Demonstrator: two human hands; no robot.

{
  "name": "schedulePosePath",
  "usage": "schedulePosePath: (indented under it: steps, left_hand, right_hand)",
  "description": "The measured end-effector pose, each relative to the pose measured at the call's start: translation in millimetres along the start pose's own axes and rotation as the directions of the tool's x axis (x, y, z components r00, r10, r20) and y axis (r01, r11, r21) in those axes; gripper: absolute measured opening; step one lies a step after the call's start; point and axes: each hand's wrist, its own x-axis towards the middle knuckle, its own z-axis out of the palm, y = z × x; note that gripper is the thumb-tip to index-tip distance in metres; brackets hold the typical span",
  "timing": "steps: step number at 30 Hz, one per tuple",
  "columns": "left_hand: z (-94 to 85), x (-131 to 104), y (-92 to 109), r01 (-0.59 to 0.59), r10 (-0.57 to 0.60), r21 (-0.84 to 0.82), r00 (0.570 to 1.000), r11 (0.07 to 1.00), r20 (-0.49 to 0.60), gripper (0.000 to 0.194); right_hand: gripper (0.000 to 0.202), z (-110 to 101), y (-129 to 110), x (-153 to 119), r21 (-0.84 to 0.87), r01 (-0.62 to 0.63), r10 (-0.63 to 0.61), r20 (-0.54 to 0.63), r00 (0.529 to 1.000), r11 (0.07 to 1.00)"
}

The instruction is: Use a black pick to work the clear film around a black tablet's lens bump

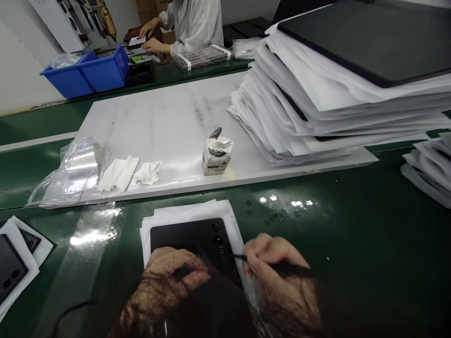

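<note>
A black tablet back cover (pixel 183 232) with round camera openings lies on white sheets (pixel 232 218) in front of me. My left hand (pixel 165 277) rests over its lower left part, fingers curled and thumb and fingertips drawn together. Whatever those fingertips may hold is hidden. At the cover's right edge, my right hand (pixel 278 270) pinches a thin black pointed tool (pixel 241 257), its tip toward the small gold contacts (pixel 221 249) below the camera openings. Dark strands of hair hang across the view and blur the lower part of both hands.
Beyond the sheets, a small metal-topped bottle (pixel 215 164) stands on a white board (pixel 169 122), near crumpled tissues (pixel 120 173) and a plastic bag (pixel 75 169). A tall stack of interleaved covers (pixel 317 108) rises right. More covers (pixel 10 267) lie left. A co-worker (pixel 199 28) works behind blue bins (pixel 105 70).
</note>
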Motion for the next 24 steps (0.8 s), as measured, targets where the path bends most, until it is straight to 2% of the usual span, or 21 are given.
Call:
schedulePosePath:
  steps: [5,9,15,24]
  left_hand:
    - [-1.9,3,2,0.011,-0.011,-0.001,0.998,1.000,0.064,0.005]
    - [-2.9,4,2,0.006,-0.006,-0.007,0.996,1.000,0.092,0.003]
    - [-1.9,4,-3,-0.013,0.018,-0.034,0.988,0.999,0.155,0.006]
    - [-3.7,5,-1,-0.113,0.116,-0.034,0.989,0.993,0.095,0.007]
  right_hand:
    - [0.064,17,20,12,0.063,-0.114,0.120,-0.117,0.986,0.992]
    - [0.068,20,16,13,0.053,-0.122,0.128,-0.138,0.982,0.991]
    - [0.063,21,13,12,0.039,-0.117,0.121,-0.133,0.984,0.992]
    - [0.064,14,23,12,0.030,-0.094,0.097,-0.129,0.987,0.995]
